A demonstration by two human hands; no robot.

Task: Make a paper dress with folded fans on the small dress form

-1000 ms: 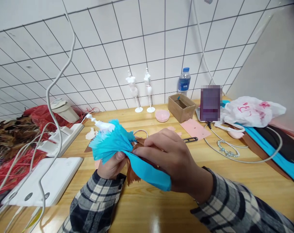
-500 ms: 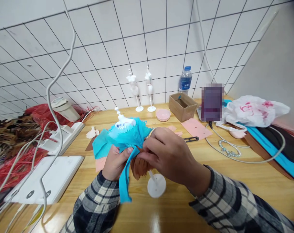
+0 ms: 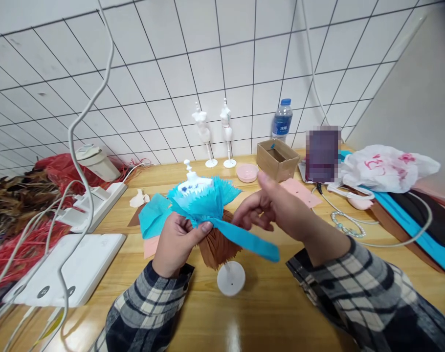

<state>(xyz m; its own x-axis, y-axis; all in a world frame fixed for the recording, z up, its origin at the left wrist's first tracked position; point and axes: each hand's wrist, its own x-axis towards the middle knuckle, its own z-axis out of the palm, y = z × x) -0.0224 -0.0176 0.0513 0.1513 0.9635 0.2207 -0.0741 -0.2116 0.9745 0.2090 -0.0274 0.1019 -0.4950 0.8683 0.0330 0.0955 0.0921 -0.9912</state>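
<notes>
A small white mannequin is dressed in a fringed blue crepe-paper top and a brown crepe-paper skirt. My left hand grips it at the waist, the thumb pressing on a blue paper strip. From that thumb the strip's free end stretches out to the right. My right hand is off the mannequin, just above the strip, with its fingers apart and curled a little and nothing visible in them. Below the skirt shows the mannequin's round white base.
Two bare mannequins stand by the tiled wall. Near them are a pink dish, a cardboard box and a water bottle. Blue paper lies left, beyond it a power strip and a white device. A beaded bracelet lies right.
My right hand has let go at the waist and moved right. The blue strip, which hung down, now points right. The mannequin stands more upright and its base has shifted slightly left.
</notes>
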